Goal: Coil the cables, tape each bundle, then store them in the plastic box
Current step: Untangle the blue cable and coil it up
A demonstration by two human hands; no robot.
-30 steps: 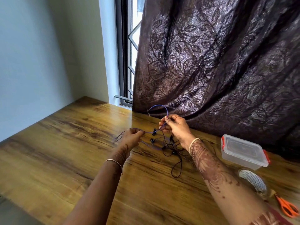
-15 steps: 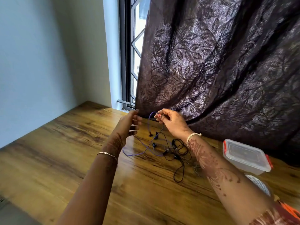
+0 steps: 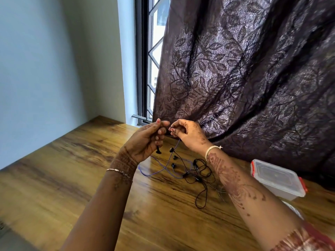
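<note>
Above the wooden table [image 3: 72,178], my left hand [image 3: 146,140] and my right hand [image 3: 188,134] are raised close together, each pinching part of a thin purple earphone cable [image 3: 163,169]. The cable hangs down from my fingers with black earbuds dangling, and its lower loop lies on the table. A tangle of black cables [image 3: 201,176] lies on the wood below my right wrist. The clear plastic box [image 3: 277,180] with red clips stands at the right, its lid on.
A dark leaf-patterned curtain [image 3: 244,78] hangs right behind my hands and touches the table's far edge. A window frame [image 3: 143,69] and a pale wall [image 3: 45,69] lie to the left. A roll of tape [image 3: 295,211] peeks out behind my right forearm.
Both hands have risen and come together near the curtain. The left hand, spread half a second ago, now pinches the purple cable. The camera tilted up, so the scissors left the view.
</note>
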